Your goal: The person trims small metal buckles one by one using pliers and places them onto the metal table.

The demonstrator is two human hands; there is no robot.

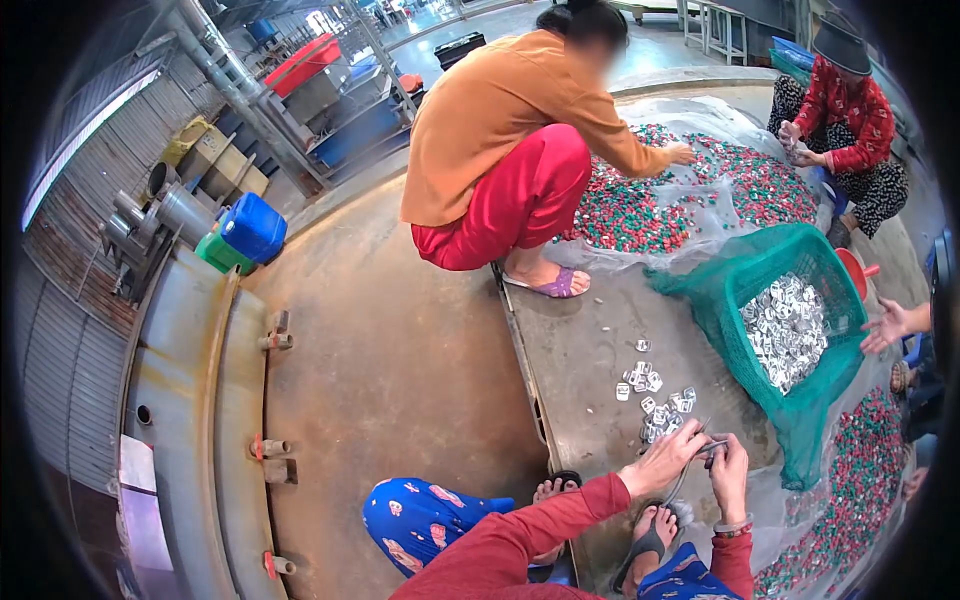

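Low in the head view, my left hand (664, 458) and my right hand (728, 468) are close together above the concrete floor, fingers closed. Between them runs a thin dark strand (681, 487), like a wire or cord, with a loose part hanging below my left hand. My right fingers pinch a small dark piece of it; its exact kind is too small to tell. Just beyond my hands lies a loose pile of small silvery metal pieces (662, 418). A few more metal pieces (640, 380) lie farther out on the concrete.
A green mesh-covered basket (735, 345) holds many silvery pieces (785, 335). Red and green bits (630, 215) cover plastic sheeting beyond it, with more (860, 470) at right. A person in orange (500, 130) squats ahead; another in red (845, 120) sits behind. A co-worker's hand (885, 326) reaches in.
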